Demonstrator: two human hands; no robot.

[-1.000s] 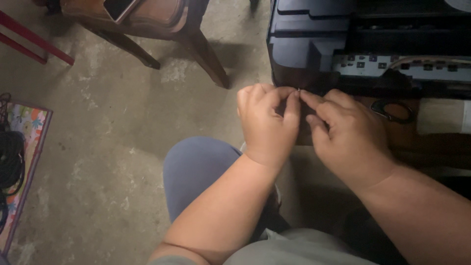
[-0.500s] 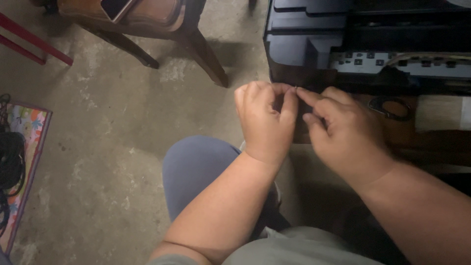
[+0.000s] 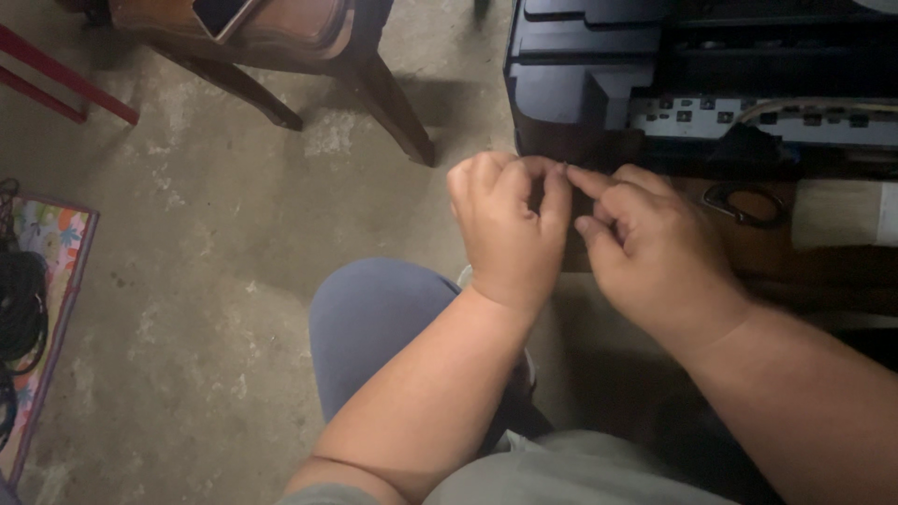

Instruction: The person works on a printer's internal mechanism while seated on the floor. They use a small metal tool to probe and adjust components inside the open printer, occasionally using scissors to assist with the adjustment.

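At the centre of the frame I see my two hands meeting fingertip to fingertip. The left hand (image 3: 510,229) is curled into a loose fist with its fingers bent inward, and the right hand (image 3: 655,248) has its forefinger stretched toward it, thumb tucked beneath. Something tiny and dark (image 3: 563,166) sits right where the fingertips touch, pinched between them; I cannot tell what it is, it is too small to make out.

Just behind the hands, in the upper right of the frame, stands a dark printer (image 3: 692,75) with its casing open and a pale strip of circuit board (image 3: 748,117) showing. It rests on a wooden surface (image 3: 804,266), where a pair of black-handled scissors (image 3: 744,204) lies just right of my right hand, with a pale piece of paper (image 3: 842,213) beside it.

Below the hands is my knee in blue-grey cloth (image 3: 374,318), over a bare concrete floor (image 3: 206,281). A wooden chair (image 3: 281,37) stands in the upper left, and a floral mat (image 3: 47,271) with black cables (image 3: 19,313) lies at the left edge.
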